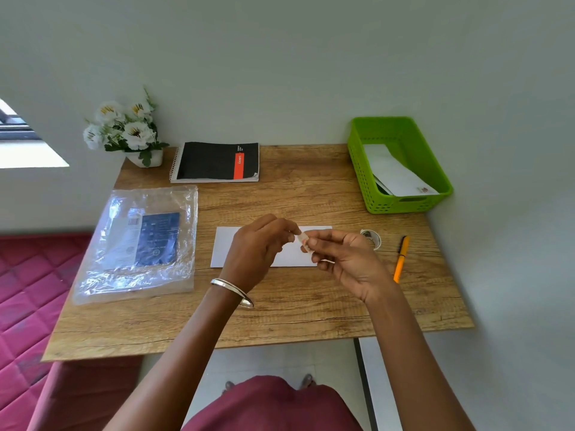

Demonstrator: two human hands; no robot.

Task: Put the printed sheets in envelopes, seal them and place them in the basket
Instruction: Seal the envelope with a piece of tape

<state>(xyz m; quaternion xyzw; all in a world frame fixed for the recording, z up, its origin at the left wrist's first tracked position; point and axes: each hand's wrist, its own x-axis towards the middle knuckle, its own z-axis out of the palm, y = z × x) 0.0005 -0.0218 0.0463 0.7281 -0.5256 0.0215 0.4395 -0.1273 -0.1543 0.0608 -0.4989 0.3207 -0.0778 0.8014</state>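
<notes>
- Presently, sealing step: left hand (261, 247) and right hand (345, 259) both pinch a short clear tape strip (304, 241) above the flat white paper envelope (225, 247) on the wooden table (311, 194).
- Next, likely: press tape across the flap, then carry it to the green plastic basket (401, 132).

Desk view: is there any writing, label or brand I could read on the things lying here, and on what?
Nothing reads clearly.
Notebook: one white word on the red stripe and small white print above it, too blurred.
Plastic bag: blue and white label with a code square and fine print, too small.
Envelope in the green basket: small reddish mark near a corner, unreadable.
Pen, tape roll: no visible text.
</notes>
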